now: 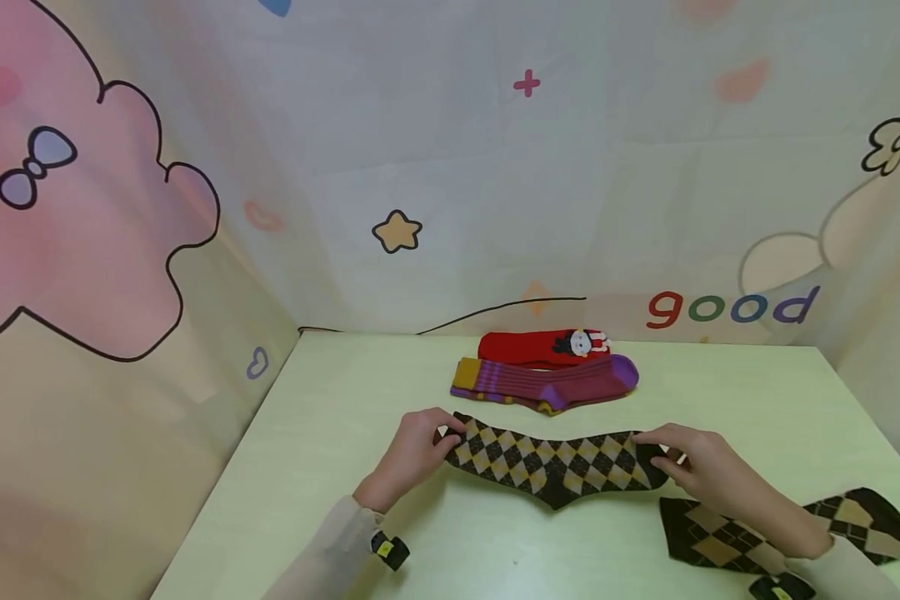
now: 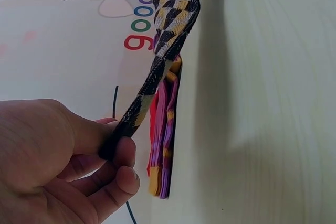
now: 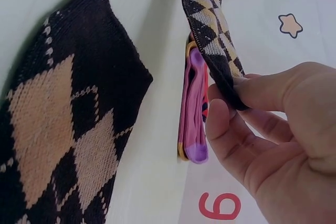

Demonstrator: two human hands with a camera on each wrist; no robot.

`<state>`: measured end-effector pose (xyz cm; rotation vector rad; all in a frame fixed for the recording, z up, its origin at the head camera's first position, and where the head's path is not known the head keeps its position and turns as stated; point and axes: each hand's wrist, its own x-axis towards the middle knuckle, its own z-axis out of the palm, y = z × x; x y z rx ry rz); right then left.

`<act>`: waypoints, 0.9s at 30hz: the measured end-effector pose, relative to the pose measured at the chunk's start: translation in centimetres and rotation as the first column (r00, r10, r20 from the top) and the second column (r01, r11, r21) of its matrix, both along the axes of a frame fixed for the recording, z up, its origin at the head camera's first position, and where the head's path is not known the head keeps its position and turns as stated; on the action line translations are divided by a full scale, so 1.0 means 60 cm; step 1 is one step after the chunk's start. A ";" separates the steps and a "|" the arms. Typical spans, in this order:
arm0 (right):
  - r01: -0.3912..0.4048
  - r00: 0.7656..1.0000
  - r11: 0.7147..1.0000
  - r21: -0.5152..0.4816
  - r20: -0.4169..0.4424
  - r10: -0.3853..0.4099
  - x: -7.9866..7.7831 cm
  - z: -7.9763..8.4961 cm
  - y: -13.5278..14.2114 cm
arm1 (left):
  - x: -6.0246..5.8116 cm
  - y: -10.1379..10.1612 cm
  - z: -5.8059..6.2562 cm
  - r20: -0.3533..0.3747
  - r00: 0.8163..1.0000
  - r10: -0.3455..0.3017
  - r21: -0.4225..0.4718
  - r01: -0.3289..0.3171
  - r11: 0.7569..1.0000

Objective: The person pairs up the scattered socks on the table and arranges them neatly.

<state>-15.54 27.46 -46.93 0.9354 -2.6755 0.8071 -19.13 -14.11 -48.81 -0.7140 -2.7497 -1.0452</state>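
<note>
A black, grey and yellow argyle sock [image 1: 555,462] is stretched sideways between both hands above the table. My left hand [image 1: 420,450] pinches its cuff end between thumb and fingers, as the left wrist view also shows. The toe end is pinched by my right hand [image 1: 693,462]; in the right wrist view the dark toe [image 3: 231,90] sits between thumb and forefinger. Below the right forearm lies another argyle sock [image 1: 720,537], black with tan diamonds, partly covered by that arm.
Behind the held sock lie folded maroon-purple socks [image 1: 525,383] with mustard cuffs. Red socks [image 1: 517,346] with a cartoon figure lie just beyond them, by the far table edge. A printed cloth [image 1: 480,183] hangs behind the pale table [image 1: 330,400].
</note>
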 end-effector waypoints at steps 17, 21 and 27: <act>-0.004 0.999 1.000 0.002 0.036 0.004 -0.002 -0.014 0.005 | 0.003 -0.002 -0.008 -0.010 1.000 -0.002 -0.023 0.002 1.000; -0.017 1.000 1.000 0.003 0.024 0.017 -0.002 -0.015 0.004 | 0.003 -0.002 -0.010 -0.007 1.000 -0.002 -0.027 0.002 1.000; -0.029 1.000 1.000 0.005 0.008 0.029 -0.002 -0.016 0.005 | 0.004 -0.003 -0.011 -0.002 1.000 -0.003 -0.027 0.003 1.000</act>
